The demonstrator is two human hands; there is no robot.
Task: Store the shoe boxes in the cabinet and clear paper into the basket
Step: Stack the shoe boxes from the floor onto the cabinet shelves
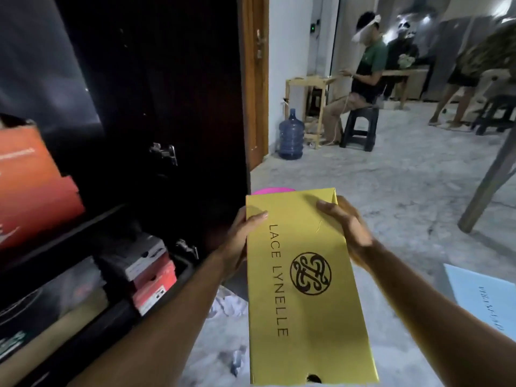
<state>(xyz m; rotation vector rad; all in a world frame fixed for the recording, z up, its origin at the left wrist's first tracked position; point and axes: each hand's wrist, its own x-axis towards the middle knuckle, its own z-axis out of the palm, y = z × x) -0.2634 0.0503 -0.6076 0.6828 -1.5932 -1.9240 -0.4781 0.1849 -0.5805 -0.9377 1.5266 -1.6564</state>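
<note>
We hold the gold shoe box (304,289) before the open cabinet (156,107), left hand (240,241) and right hand (346,233) each with a closed grip on its sides.

Indoor room, home-like, apparently doubling as a workspace. Dark cabinet (156,121) at left stacked with shoe boxes (148,269). Marble-pattern floor (391,177). Upper right: water jug (291,134), small wooden table (310,85), plastic stool (360,128), seated person (360,71).

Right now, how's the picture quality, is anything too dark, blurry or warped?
Head view: the gold shoe box, gripped by the left hand and right hand, is sharp, its lettering readable; the open cabinet is nearly black inside; the orange box at the left edge is blurred; the wide lens bends lines near the frame's edges.
</note>
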